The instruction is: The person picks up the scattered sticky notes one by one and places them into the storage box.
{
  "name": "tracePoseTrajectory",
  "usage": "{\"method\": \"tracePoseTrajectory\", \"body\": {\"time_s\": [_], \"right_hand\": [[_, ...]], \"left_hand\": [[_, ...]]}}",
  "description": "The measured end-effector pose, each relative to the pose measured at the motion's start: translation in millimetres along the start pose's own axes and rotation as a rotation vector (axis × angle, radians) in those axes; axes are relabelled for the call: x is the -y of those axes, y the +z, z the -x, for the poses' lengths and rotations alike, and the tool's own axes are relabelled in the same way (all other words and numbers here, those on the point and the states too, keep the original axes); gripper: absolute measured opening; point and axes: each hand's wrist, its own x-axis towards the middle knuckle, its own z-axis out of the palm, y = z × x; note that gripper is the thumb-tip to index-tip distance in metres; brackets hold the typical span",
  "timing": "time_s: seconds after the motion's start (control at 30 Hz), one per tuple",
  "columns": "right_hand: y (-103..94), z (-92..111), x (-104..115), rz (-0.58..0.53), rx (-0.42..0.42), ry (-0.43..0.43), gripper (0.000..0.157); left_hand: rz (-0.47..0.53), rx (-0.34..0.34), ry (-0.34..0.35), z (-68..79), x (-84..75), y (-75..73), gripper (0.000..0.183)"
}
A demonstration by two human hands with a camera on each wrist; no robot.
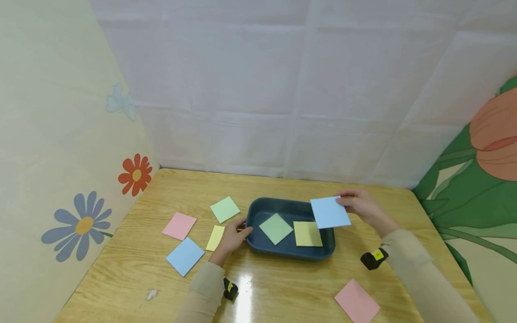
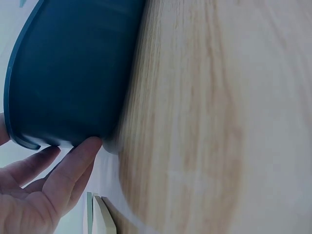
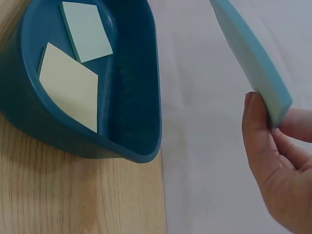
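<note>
From my head view I have one dark blue tray point(image 1: 282, 254) just right of centre on the tabletop point(image 1: 291, 296). My left hand point(image 1: 231, 239) grips its left end; my right hand point(image 1: 361, 207) pinches one blue pad point(image 1: 330, 213) by its edge, raised at the tray's right end. Two pads lie inside: one green pad point(image 1: 276, 229), one yellow pad point(image 1: 308, 234). At centre left I count four more: a pink pad point(image 1: 179, 226), a second green pad point(image 1: 225, 210), a second yellow pad point(image 1: 215, 237) and a second blue pad point(image 1: 185, 256). One other pink pad point(image 1: 357, 301) lies lower right.
</note>
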Motion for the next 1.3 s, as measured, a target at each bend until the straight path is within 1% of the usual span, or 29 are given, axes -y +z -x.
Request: {"method": "tracePoseTrajectory", "body": {"time_s": [0.23, 0.47, 0.57, 0.7, 0.9, 1.17, 1.3], "right_hand": [[6.1, -4.6, 0.1, -0.002, 0.021, 0.006, 0.039], [12.8, -7.8, 2.6, -0.005, 0.033, 0.014, 0.037], [16.4, -10.5, 4.2, -0.005, 0.034, 0.012, 0.037], [21.7, -15.2, 5.7, -0.015, 0.037, -0.006, 0.037], [28.9, -23.6, 5.9, -0.04, 0.058, -0.029, 0.035], [35.8, -33.6, 9.2, -0.002, 0.055, -0.005, 0.036], [38.7, -36.6, 9.7, -0.012, 0.059, -0.008, 0.035]], "left_hand": [[-0.006, -0.003, -0.001, 1.0, -1.7, 0.5, 0.037], [-0.03, 0.004, 0.016, 1.0, -1.2, 0.1, 0.036], [-0.025, 0.003, 0.014, 1.3, -1.5, 0.0, 0.036], [0.006, 0.0, 0.005, 1.2, -2.0, 0.3, 0.037], [0.01, -0.004, -0.01, 0.7, -1.5, 0.4, 0.038], [0.006, -0.016, -0.003, 1.0, -1.9, 1.4, 0.039], [0.01, -0.011, -0.003, 4.1, -7.5, 0.6, 0.038]]}}
